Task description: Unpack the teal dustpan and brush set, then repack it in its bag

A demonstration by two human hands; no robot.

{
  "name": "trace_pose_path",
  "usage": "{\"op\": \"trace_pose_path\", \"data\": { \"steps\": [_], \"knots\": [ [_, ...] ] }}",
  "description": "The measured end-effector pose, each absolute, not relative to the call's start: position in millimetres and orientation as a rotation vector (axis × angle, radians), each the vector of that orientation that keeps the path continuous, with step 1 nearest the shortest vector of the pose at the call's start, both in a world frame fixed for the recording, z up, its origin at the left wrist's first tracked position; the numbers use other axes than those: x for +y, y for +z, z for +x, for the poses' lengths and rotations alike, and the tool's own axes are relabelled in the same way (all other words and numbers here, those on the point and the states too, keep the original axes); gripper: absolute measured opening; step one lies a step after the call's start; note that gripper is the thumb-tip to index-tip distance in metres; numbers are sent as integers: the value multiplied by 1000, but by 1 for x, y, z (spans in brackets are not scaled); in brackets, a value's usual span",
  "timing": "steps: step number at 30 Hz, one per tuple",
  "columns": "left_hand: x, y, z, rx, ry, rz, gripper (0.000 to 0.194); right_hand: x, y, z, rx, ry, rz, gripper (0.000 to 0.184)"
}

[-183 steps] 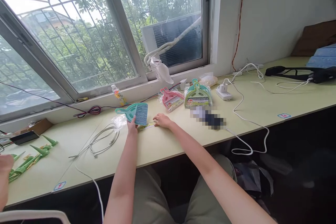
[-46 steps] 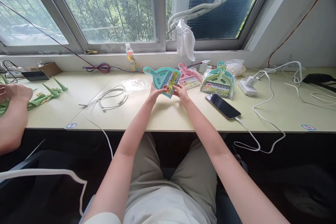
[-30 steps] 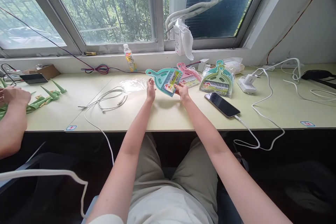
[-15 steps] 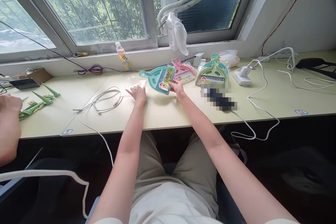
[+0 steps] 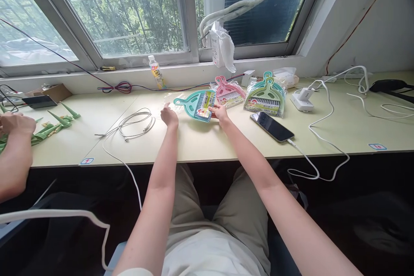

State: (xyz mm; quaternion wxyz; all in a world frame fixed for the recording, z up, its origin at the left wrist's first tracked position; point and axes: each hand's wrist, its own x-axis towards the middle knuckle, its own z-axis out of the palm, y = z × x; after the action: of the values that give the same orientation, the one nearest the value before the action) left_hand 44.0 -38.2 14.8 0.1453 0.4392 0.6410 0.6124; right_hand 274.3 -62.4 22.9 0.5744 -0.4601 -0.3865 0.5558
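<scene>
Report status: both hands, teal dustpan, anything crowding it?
Left hand by clear plastic bag, grip unclear. Right hand holding teal dustpan at its labelled end. Pink dustpan set close behind, phone off to the right.

- One head-worn camera looks forward and down from above the person's khaki trousers, nearest at the bottom edge.
- It faces the pale desktop and, farther off, the sliding window, cut by the top edge.
- Left hand and right hand sit mid-frame, at middle range.
</scene>
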Motion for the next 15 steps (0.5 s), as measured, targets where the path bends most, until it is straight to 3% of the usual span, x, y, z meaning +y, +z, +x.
{"op": "trace_pose_path", "data": {
  "steps": [10,15],
  "knots": [
    [-55,27,66,1968,1848,1594,37,-60,22,276,-816,1216,-1042,10],
    [-62,29,84,1772,1865,1784,29,-65,26,269,-857,1310,-987,10]
  ]
}}
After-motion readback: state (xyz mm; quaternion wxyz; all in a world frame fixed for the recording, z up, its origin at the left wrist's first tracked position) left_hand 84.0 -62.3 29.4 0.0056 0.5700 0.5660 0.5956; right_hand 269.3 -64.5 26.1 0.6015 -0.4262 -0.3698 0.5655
